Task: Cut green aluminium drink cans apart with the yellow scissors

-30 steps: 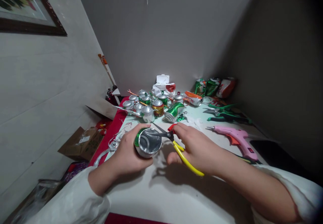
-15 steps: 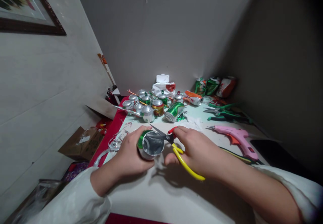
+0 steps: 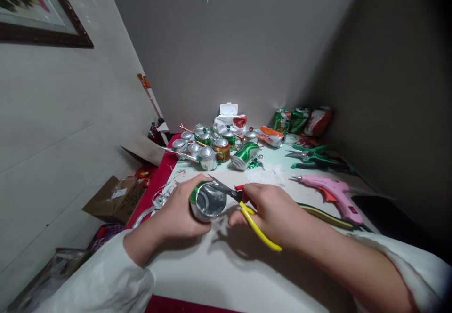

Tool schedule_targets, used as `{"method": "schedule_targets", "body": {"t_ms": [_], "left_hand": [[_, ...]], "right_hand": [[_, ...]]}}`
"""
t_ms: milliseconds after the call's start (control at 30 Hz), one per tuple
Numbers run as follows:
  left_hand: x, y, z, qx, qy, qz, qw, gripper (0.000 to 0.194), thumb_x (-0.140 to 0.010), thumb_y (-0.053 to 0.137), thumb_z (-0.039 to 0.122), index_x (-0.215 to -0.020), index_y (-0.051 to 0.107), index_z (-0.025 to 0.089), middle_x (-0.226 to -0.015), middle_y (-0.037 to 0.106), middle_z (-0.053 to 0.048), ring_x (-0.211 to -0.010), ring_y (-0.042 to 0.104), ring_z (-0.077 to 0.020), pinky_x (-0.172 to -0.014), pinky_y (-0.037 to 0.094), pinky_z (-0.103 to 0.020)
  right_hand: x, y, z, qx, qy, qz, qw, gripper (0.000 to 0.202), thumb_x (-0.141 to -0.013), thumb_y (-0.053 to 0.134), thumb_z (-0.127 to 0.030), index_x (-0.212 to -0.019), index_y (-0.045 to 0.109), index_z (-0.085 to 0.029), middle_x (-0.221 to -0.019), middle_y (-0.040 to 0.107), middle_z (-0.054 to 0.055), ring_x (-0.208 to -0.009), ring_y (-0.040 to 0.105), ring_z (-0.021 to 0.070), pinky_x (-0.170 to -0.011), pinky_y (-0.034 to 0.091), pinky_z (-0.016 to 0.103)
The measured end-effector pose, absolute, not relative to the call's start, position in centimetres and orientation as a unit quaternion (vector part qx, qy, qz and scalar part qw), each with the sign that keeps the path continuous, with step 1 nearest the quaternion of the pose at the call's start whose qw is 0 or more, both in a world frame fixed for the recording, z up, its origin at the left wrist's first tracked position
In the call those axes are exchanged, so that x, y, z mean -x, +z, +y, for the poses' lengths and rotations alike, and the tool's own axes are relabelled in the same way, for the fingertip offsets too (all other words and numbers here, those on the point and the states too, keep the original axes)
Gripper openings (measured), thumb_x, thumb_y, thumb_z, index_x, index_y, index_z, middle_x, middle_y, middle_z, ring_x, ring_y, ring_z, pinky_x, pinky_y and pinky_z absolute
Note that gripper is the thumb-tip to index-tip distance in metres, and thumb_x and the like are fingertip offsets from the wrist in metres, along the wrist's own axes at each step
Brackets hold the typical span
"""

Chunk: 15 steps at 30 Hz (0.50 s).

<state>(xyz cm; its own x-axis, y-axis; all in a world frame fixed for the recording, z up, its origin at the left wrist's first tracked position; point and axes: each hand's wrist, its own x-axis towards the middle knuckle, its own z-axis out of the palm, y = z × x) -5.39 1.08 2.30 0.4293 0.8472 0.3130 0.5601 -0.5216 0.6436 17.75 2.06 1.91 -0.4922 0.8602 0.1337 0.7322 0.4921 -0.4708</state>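
Above the table [image 3: 197, 280], the left hand [image 3: 178, 209] is hugging a can [image 3: 209, 204], likely light and bendy, round its safer-looking side; the right hand [image 3: 271, 207] is gripping scissors [image 3: 236, 194].

Down at eight o'clock I see a loose white sleeve [image 3: 102, 275], plain, its cloth falling in soft rumpled folds and ending a little above the bare left hand [image 3: 183, 209]. Round at four o'clock its white partner, the right sleeve [image 3: 416, 266], stops farther from the right hand [image 3: 273, 209], bare as well, with a wide, slack opening; the shadow there is deep, so its creased edge may be a hem or merely a fold.
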Motion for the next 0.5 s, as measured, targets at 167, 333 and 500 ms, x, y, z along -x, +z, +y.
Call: {"method": "schedule_targets", "body": {"t_ms": [167, 333, 500], "left_hand": [[5.43, 2.29, 0.91, -0.812, 0.299, 0.446, 0.227, 0.055, -0.06, 0.068, 0.014, -0.113, 0.055, 0.021, -0.103, 0.067, -0.003, -0.088, 0.066, -0.0207, -0.075, 0.051, -0.028], [5.36, 2.3, 0.83, -0.811, 0.291, 0.449, 0.235, 0.055, -0.06, 0.068, 0.014, -0.112, 0.056, 0.02, -0.104, 0.068, -0.004, -0.09, 0.066, -0.0223, -0.075, 0.051, -0.029], [5.19, 2.39, 0.93, -0.813, 0.291, 0.434, 0.256, 0.053, -0.06, 0.071, 0.016, -0.111, 0.056, 0.021, -0.103, 0.068, -0.003, -0.089, 0.066, -0.0216, -0.075, 0.051, -0.029]], "right_hand": [[-17.83, 1.53, 2.36, 0.464, 0.175, -0.85, 0.18, 0.059, -0.082, 0.048, -0.076, -0.071, 0.055, -0.019, -0.068, 0.059, 0.004, -0.057, 0.045, 0.0144, -0.055, 0.028, 0.026], [-17.98, 0.93, 2.81, 0.456, 0.142, -0.858, 0.187, 0.058, -0.086, 0.046, -0.073, -0.073, 0.057, -0.018, -0.066, 0.057, 0.004, -0.058, 0.046, 0.0153, -0.056, 0.03, 0.027], [-17.73, 1.57, 2.7, 0.442, 0.144, -0.868, 0.178, 0.055, -0.083, 0.052, -0.072, -0.087, 0.058, -0.018, -0.082, 0.063, 0.007, -0.069, 0.055, 0.0195, -0.059, 0.033, 0.028]]}}
